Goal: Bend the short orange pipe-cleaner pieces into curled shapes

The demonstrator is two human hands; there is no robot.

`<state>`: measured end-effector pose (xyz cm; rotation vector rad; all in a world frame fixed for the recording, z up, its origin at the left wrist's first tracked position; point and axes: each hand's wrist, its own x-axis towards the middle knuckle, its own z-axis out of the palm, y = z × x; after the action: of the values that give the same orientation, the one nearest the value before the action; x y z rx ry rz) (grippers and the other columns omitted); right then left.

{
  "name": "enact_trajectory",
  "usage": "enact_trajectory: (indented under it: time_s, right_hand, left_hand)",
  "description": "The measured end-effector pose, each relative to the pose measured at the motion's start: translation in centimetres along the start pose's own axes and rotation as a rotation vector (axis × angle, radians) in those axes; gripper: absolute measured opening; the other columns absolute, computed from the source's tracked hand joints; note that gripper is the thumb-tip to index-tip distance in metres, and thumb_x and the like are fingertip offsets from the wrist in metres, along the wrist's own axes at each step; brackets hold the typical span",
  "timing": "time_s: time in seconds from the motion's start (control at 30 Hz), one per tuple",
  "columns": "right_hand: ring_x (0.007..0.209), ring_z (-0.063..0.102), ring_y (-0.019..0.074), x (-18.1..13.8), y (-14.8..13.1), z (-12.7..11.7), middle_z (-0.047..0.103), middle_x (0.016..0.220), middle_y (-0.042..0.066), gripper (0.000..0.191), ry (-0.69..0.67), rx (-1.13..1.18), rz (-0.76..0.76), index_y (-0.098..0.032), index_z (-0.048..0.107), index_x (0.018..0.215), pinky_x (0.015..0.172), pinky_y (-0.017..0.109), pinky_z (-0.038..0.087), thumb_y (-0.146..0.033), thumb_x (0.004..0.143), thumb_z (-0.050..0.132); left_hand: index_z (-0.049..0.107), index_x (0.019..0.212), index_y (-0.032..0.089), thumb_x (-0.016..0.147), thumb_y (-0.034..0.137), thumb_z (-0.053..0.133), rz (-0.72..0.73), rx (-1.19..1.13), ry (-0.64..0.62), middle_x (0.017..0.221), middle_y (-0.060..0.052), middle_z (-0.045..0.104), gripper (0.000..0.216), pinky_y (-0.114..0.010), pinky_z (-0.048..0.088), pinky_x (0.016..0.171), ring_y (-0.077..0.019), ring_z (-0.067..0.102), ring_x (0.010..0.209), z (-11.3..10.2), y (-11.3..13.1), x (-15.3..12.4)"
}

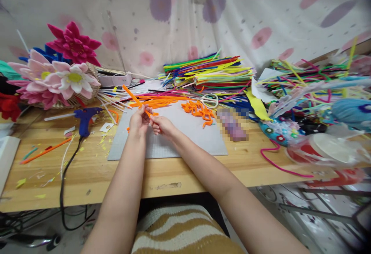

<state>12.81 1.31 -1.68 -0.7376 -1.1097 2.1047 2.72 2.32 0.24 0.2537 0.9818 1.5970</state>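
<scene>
Orange fuzzy stem (131, 95) is held between both hands: the left hand (139, 122) grips it, one end jutting up and away past the fingers, and the right hand (162, 126) pinches it just beside. Beyond the grip, straight orange stems (164, 101) lie along the grey mat's (188, 144) far edge, seemingly yet to be worked. Right of the grip, a heap of curled orange pieces (198, 112) looks already shaped. The held stem seems partway; its bend between the fingers is hidden.

No words, labels, numbers, signs (none legible, anyway)
</scene>
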Motion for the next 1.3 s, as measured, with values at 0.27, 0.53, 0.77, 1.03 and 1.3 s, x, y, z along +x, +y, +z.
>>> enact_trajectory:
  time_s: [0.27,0.53,0.77,1.03,1.3]
  right_hand:
    - [0.030,0.021,0.0039,-0.8,-0.3,0.7,0.025,0.034,-0.012,0.032,0.052,0.038,-0.063,-0.018,0.040,0.061,0.036,0.017,0.028,-0.037,0.086,0.044]
    - [0.031,0.028,0.0040,0.1,1.1,-0.2,0.032,0.037,-0.011,0.031,0.171,-0.096,-0.142,-0.018,0.042,0.063,0.039,0.018,0.033,-0.041,0.084,0.045]
    - [0.033,0.031,0.0045,1.0,1.4,0.1,0.034,0.041,-0.010,0.032,0.162,-0.185,-0.101,-0.018,0.042,0.065,0.039,0.018,0.034,-0.043,0.086,0.041]
    - [0.059,0.049,0.0079,1.5,0.8,-2.3,0.055,0.067,-0.002,0.022,0.355,-0.778,-0.226,-0.018,0.051,0.073,0.056,0.020,0.039,-0.039,0.079,0.052]
    - [0.074,0.053,0.0147,3.8,-0.5,-3.9,0.060,0.078,0.001,0.010,0.569,-1.100,-0.107,-0.021,0.054,0.077,0.071,0.028,0.040,-0.030,0.074,0.057]
  left_hand:
    - [0.059,0.064,0.012,0.085,0.012,0.046,0.001,-0.070,-0.019,0.048,0.002,0.057,0.025,-0.020,0.050,0.065,-0.0055,0.057,0.050,1.2,0.2,-0.6]
    - [0.064,0.083,0.015,0.080,0.024,0.057,-0.036,0.312,-0.232,0.075,-0.003,0.067,0.013,-0.020,0.049,0.059,-0.0097,0.063,0.065,-0.6,2.2,-0.6]
    - [0.063,0.070,0.011,0.061,0.033,0.072,0.014,0.576,-0.288,0.053,0.000,0.060,0.025,-0.022,0.045,0.053,-0.0099,0.055,0.047,-2.4,0.8,-1.4]
    - [0.056,0.065,0.012,0.066,0.019,0.066,0.183,0.425,0.050,0.058,-0.001,0.062,0.013,-0.021,0.048,0.055,-0.0094,0.059,0.051,-3.7,1.3,-1.0]
    - [0.057,0.066,0.012,0.065,0.017,0.066,0.196,0.447,0.067,0.058,0.000,0.062,0.011,-0.019,0.048,0.053,-0.0093,0.059,0.052,-4.9,1.4,-0.9]
